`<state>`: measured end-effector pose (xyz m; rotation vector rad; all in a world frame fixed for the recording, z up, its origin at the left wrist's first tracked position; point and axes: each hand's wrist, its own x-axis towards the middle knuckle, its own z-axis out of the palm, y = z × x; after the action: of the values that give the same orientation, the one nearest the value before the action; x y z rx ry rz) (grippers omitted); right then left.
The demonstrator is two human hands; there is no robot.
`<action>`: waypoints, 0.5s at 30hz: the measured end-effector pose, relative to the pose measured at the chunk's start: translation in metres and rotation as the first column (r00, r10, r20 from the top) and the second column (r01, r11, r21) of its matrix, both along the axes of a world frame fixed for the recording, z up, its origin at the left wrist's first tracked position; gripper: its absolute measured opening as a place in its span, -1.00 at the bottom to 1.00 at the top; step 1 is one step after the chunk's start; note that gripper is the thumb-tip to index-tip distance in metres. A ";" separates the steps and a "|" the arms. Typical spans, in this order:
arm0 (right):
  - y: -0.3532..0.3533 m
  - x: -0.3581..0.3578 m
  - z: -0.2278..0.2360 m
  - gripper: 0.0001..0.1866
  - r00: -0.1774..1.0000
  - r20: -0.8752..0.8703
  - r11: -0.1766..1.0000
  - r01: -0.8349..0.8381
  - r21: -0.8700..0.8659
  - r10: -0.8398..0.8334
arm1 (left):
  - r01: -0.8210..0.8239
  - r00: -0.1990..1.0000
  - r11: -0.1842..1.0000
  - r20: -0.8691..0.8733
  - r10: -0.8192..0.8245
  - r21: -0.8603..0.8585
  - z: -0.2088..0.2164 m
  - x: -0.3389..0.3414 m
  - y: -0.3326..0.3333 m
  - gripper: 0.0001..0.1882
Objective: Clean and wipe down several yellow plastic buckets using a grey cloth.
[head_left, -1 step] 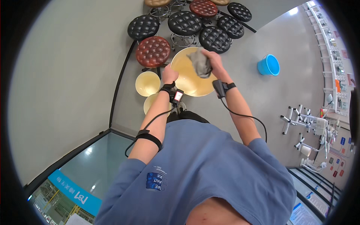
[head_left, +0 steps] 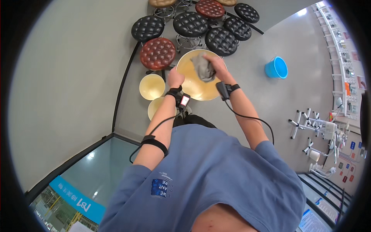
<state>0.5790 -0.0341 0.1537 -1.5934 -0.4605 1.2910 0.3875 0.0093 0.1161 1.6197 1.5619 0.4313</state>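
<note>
So we've got our right hand (head_left: 216, 65) bunched tight around the grey rag (head_left: 203, 69), pressed inside the big gold bowl (head_left: 193, 87), while our left hand (head_left: 176, 78) clamps its near-left rim.

Cloth (head_left: 203, 68) in bowl (head_left: 189, 83), stools (head_left: 190, 24) behind.

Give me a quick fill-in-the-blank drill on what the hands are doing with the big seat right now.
1. The right hand presses a crumpled ____ cloth onto the large round tan stool seat.
2. The left hand grips that seat's ____ edge.
3. The round plastic bucket on the floor is ____.
4. Left of the seat stands a tufted ____ stool.

Missing words: grey; left; blue; reddish-brown
</note>
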 end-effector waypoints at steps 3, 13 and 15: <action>0.016 -0.017 -0.056 -0.58 0.992 0.128 0.954 0.048 -0.295 -0.010 | -0.037 0.999 0.999 -0.025 0.038 0.011 0.018 -0.001 -0.003 -0.65; 0.038 -0.028 -0.192 -0.47 0.831 0.246 0.866 -0.473 -0.163 0.500 | -0.133 0.991 0.989 -0.032 0.132 -0.064 0.025 -0.010 -0.010 -0.62; 0.042 -0.002 -0.218 -0.41 0.640 0.588 0.836 -0.535 -0.121 0.494 | -0.097 0.995 0.994 -0.032 0.095 -0.049 0.036 0.011 -0.009 -0.60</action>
<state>0.5771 0.0081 -0.0641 -1.8788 -1.4432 1.1117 0.3985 0.0001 0.1517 1.5233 1.6649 0.4169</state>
